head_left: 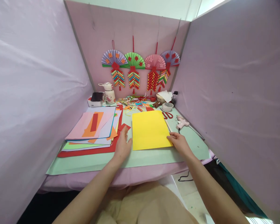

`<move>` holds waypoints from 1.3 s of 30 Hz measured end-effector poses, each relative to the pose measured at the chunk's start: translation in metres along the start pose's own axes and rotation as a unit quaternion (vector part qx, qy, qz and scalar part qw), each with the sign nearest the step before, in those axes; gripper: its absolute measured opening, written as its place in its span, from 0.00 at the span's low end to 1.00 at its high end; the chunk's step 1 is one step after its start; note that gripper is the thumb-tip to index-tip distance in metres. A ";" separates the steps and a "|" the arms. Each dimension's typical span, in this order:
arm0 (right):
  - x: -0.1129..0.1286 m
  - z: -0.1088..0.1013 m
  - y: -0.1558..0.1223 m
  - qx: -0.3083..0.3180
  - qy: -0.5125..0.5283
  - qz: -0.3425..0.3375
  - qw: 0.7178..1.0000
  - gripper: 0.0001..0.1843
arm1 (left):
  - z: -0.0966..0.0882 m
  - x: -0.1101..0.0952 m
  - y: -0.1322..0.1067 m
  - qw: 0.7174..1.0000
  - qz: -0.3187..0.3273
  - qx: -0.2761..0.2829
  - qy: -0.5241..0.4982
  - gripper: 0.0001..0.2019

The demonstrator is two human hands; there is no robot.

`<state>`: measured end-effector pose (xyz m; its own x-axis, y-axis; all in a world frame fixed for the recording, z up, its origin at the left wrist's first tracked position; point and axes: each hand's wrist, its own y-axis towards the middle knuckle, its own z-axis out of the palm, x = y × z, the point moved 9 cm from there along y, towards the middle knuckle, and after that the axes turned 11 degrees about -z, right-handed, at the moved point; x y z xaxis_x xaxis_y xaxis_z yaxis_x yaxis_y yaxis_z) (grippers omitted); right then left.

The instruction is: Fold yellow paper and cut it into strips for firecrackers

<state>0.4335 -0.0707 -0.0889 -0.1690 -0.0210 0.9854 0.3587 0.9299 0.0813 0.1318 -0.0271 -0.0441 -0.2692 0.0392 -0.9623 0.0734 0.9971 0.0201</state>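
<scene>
Right hand (180, 143) pinches the yellow paper (150, 130) near its close right corner; left hand (123, 147) free beside it, thumb and fingers parted!

Four fans (134, 61), one yellow sheet (150, 130)

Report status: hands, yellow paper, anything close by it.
Left hand open, left of the yellow paper, not touching. Right hand touching it near the lower right corner. Red-handled scissors close by its upper right edge.
</scene>
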 end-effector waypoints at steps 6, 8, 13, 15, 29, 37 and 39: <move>-0.007 0.001 0.003 0.020 -0.031 0.010 0.999 0.12 | 0.079 -0.005 -0.062 0.884 0.146 0.121 0.428 0.36; -0.007 0.003 0.003 0.030 -0.036 0.019 0.999 0.12 | 0.090 0.005 -0.069 0.858 0.124 0.123 0.484 0.44; -0.007 0.003 0.003 0.027 -0.069 0.048 0.996 0.16 | 0.097 0.014 -0.068 0.837 0.134 0.109 0.520 0.49; -0.006 0.004 0.003 0.030 -0.073 0.057 0.995 0.16 | 0.096 0.015 -0.067 0.848 0.130 0.107 0.502 0.50; 0.000 0.009 0.003 0.013 0.134 -0.028 0.991 0.23 | 0.014 0.005 -0.014 0.979 -0.084 0.083 -0.166 0.48; 0.006 0.030 0.006 0.044 0.174 -0.031 0.983 0.20 | 0.046 0.027 0.008 0.899 -0.218 0.271 -0.265 0.27; 0.004 0.031 0.006 0.048 0.167 -0.020 0.985 0.21 | 0.046 0.028 0.007 0.900 -0.211 0.265 -0.275 0.25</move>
<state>0.4069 -0.0536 -0.0890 0.1363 -0.1628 0.9772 0.2675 0.9558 0.1219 0.1687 -0.0224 -0.0832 0.1254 -0.5201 -0.8449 0.5626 0.7387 -0.3712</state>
